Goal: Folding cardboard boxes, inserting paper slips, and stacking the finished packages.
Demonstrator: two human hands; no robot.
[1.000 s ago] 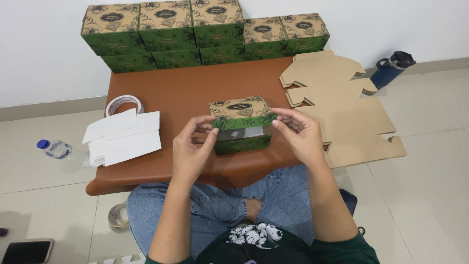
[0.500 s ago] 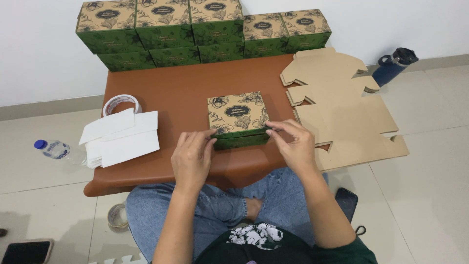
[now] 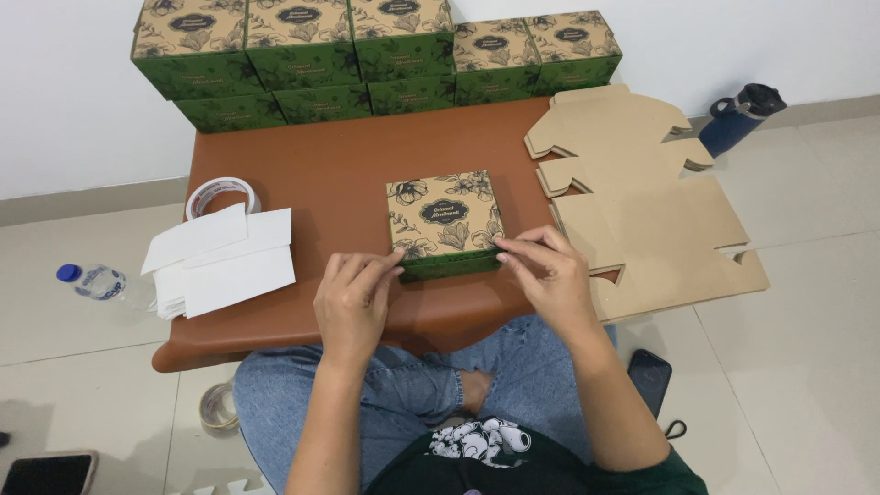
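Observation:
A small square gift box (image 3: 445, 218) with a tan floral lid and green sides rests on the brown low table (image 3: 339, 174). My left hand (image 3: 353, 301) touches its near left corner with the fingertips. My right hand (image 3: 543, 275) presses fingertips against its near right corner. Both hands lie flat, fingers together, pinching the front edge of the box.
Several matching boxes (image 3: 367, 50) are stacked along the wall at the table's back. Flat brown cardboard blanks (image 3: 642, 192) lie at the right. White card sheets (image 3: 220, 261) and a tape roll (image 3: 220, 192) sit left. A water bottle (image 3: 96, 282), a dark flask (image 3: 738, 119) and phones are on the floor.
The box was held up and tilted between both hands; it now lies flat on the table with its lid facing up, hands at its front corners.

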